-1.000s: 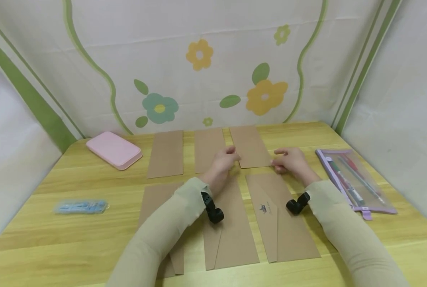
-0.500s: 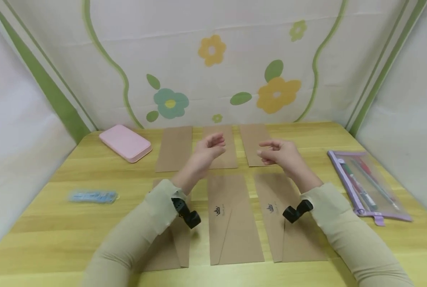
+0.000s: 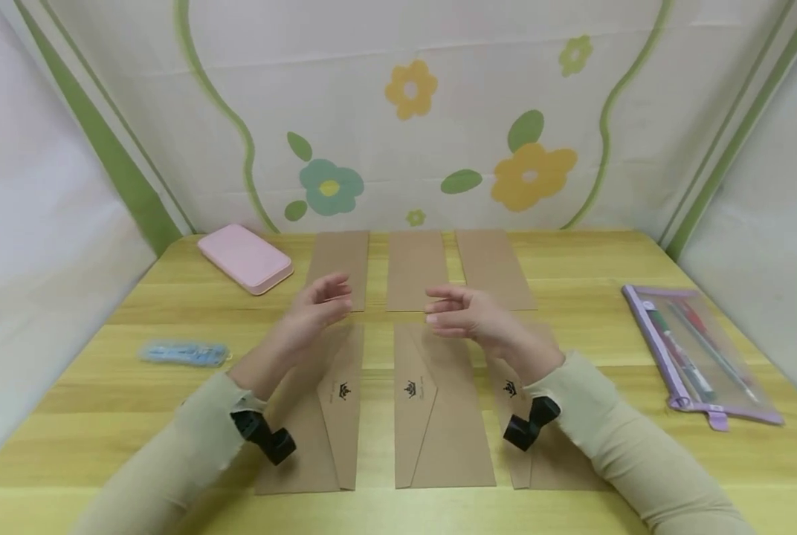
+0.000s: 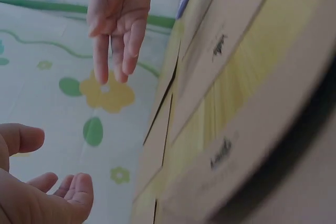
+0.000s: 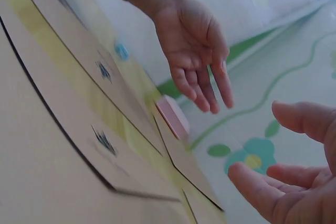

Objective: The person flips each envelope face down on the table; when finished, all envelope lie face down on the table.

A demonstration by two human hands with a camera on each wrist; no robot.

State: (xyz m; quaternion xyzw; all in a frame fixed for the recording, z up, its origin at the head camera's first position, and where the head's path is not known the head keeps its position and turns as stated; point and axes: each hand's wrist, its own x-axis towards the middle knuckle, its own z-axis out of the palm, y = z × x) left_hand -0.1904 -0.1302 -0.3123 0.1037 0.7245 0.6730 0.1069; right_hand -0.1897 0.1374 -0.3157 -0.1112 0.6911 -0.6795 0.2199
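Note:
Brown paper envelopes lie flat in two rows. The back row has a left envelope (image 3: 341,256), a middle envelope (image 3: 417,271) and a right envelope (image 3: 495,267). In front lie a left envelope (image 3: 298,461), a middle envelope (image 3: 452,446) and a right envelope (image 3: 566,464), flaps up with small crown prints. My left hand (image 3: 308,316) hovers over the left column, fingers relaxed and holding nothing. Facing it, my right hand (image 3: 482,319) hangs between the middle and right columns, its fingers loose around nothing. Both wrist views show the palms turned toward each other with bare air between.
A pink case (image 3: 244,260) sits at the back left, with a small blue strip-like object (image 3: 184,353) in front of it. On the right is a purple-edged mesh zip pouch (image 3: 693,349) holding pens. A flower-printed cloth (image 3: 372,141) stands behind the table.
Both hands have let go of the back right envelope's sides, lifted and drawn back toward me. The left hand has swung left across the table. The head view has shifted slightly.

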